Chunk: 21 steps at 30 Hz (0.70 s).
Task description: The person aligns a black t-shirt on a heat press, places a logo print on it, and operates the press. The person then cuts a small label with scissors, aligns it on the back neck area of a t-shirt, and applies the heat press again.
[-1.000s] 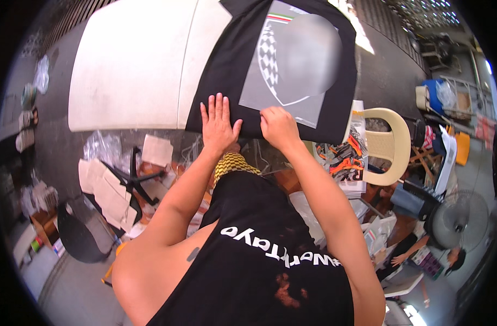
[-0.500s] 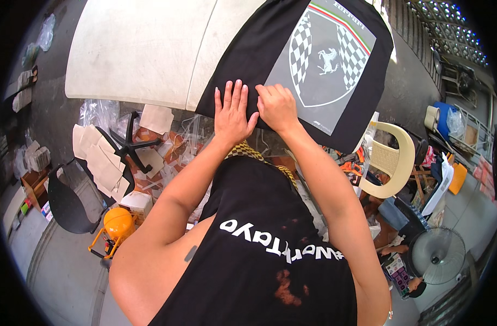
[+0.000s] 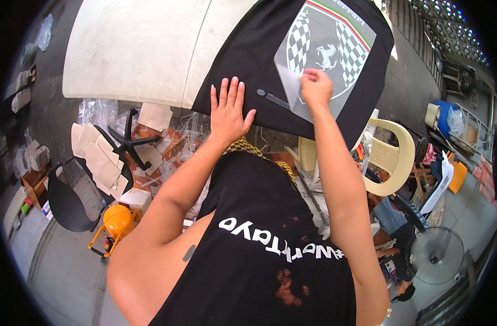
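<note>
My left hand (image 3: 230, 114) lies open on a black fabric garment (image 3: 358, 118), fingers apart, beside a small pale print (image 3: 273, 98). My right hand (image 3: 317, 87) pinches the lower left part of a translucent film sheet (image 3: 325, 38), which is lifted and bent back from the black cloth. The film shows a shield outline, checkered panels, a white horse figure and a tricolour stripe. The garment is spread over the right part of a white folding table (image 3: 129, 49), reaching past its front edge.
Cream plastic chair (image 3: 389, 182) right of the table; black chair parts (image 3: 77, 212), cardboard sheets (image 3: 93, 152), plastic wrapping (image 3: 96, 111) and a yellow machine (image 3: 118, 220) at lower left; a standing fan (image 3: 438, 255) and another person (image 3: 400, 244) at lower right.
My right hand has moved up and to the right with the film's corner, uncovering a small print on the cloth. My left hand stays spread on the garment, in nearly the same place.
</note>
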Each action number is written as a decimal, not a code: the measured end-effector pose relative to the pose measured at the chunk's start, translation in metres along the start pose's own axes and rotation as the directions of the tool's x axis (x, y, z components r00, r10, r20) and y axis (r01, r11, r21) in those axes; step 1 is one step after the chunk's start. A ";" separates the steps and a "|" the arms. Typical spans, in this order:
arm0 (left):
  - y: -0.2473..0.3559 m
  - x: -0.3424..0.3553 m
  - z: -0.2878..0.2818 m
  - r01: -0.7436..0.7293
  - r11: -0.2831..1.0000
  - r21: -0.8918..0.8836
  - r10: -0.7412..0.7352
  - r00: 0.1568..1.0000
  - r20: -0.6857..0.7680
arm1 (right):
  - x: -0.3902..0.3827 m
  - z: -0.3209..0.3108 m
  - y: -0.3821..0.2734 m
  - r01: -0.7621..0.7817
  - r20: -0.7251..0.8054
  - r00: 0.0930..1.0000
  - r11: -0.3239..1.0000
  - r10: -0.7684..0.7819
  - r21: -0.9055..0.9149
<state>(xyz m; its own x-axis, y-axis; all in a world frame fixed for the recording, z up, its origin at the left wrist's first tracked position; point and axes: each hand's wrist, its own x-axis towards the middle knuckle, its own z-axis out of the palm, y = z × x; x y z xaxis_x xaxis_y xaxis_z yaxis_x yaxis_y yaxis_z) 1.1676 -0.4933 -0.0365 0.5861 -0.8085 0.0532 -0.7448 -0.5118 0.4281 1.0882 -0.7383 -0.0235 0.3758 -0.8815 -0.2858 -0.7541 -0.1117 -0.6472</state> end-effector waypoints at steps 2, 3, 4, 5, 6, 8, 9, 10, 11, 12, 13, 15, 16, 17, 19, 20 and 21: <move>0.008 0.002 -0.004 0.045 0.999 0.008 -0.045 0.999 0.025 | 0.013 -0.017 0.003 -0.021 -0.033 0.999 0.990 0.026 0.142; 0.014 0.004 -0.005 0.067 0.998 0.011 -0.067 0.997 0.039 | 0.015 -0.025 0.000 -0.030 -0.049 0.998 0.977 0.041 0.211; 0.018 0.009 -0.006 0.003 1.000 0.020 -0.004 0.999 0.054 | 0.012 -0.031 -0.002 -0.010 0.085 0.996 0.960 -0.015 0.281; 0.024 0.017 -0.008 -0.063 0.998 0.028 0.061 0.996 0.071 | 0.005 -0.036 -0.004 0.000 0.212 0.974 0.935 -0.080 0.353; 0.029 0.024 -0.011 -0.124 0.992 0.036 0.121 0.989 0.085 | -0.006 -0.040 -0.008 0.001 0.331 0.930 0.906 -0.156 0.424; 0.036 0.043 -0.010 -0.219 0.975 0.020 0.215 0.969 0.120 | -0.041 -0.040 -0.003 0.347 0.358 0.852 0.925 -0.381 0.156; 0.037 0.052 -0.007 -0.249 0.969 -0.008 0.248 0.963 0.106 | -0.056 -0.037 0.001 0.491 0.338 0.820 0.871 -0.462 0.000; 0.037 0.062 -0.004 -0.283 0.959 -0.037 0.285 0.954 0.093 | -0.065 -0.035 0.004 0.606 0.329 0.777 0.779 -0.537 -0.161; 0.035 0.071 -0.001 -0.303 0.952 -0.051 0.307 0.945 0.110 | -0.064 -0.035 0.004 0.561 0.339 0.810 0.801 -0.479 -0.208; 0.033 0.079 -0.004 -0.344 0.938 -0.029 0.346 0.932 0.109 | -0.058 -0.035 0.007 0.430 0.277 0.886 0.883 -0.373 -0.186; 0.027 0.085 -0.005 -0.325 0.945 -0.043 0.328 0.937 0.118 | -0.049 -0.034 0.011 0.284 0.215 0.944 0.947 -0.250 -0.148; 0.010 0.094 -0.002 -0.296 0.955 -0.009 0.296 0.952 0.075 | -0.019 -0.035 0.028 0.092 0.131 0.988 0.994 -0.085 -0.051; -0.001 0.094 0.000 -0.260 0.963 0.068 0.252 0.961 0.111 | 0.002 -0.041 0.043 0.055 0.106 0.993 0.998 -0.054 -0.003; -0.009 0.094 -0.002 -0.268 0.961 0.065 0.258 0.958 0.124 | 0.019 -0.053 0.044 0.034 0.097 0.995 0.999 -0.031 -0.033; -0.012 0.091 -0.004 -0.276 0.954 0.116 0.257 0.953 0.157 | 0.053 -0.079 0.055 -0.022 0.061 0.998 0.999 0.020 0.037; -0.011 0.092 -0.005 -0.279 0.953 0.116 0.259 0.953 0.159 | 0.071 -0.091 0.067 -0.062 0.043 0.997 0.989 0.057 0.132; -0.009 0.092 -0.006 -0.275 0.954 0.118 0.255 0.953 0.162 | 0.088 -0.105 0.075 -0.067 -0.011 0.998 0.988 0.069 0.142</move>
<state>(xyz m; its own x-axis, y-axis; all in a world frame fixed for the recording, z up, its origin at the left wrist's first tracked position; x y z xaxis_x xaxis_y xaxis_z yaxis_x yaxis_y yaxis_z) 1.2301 -0.5609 -0.0300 0.3174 -0.9482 0.0136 -0.9095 -0.3004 0.2873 1.0082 -0.8721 -0.0233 0.3172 -0.8920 -0.3220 -0.6930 0.0137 -0.7208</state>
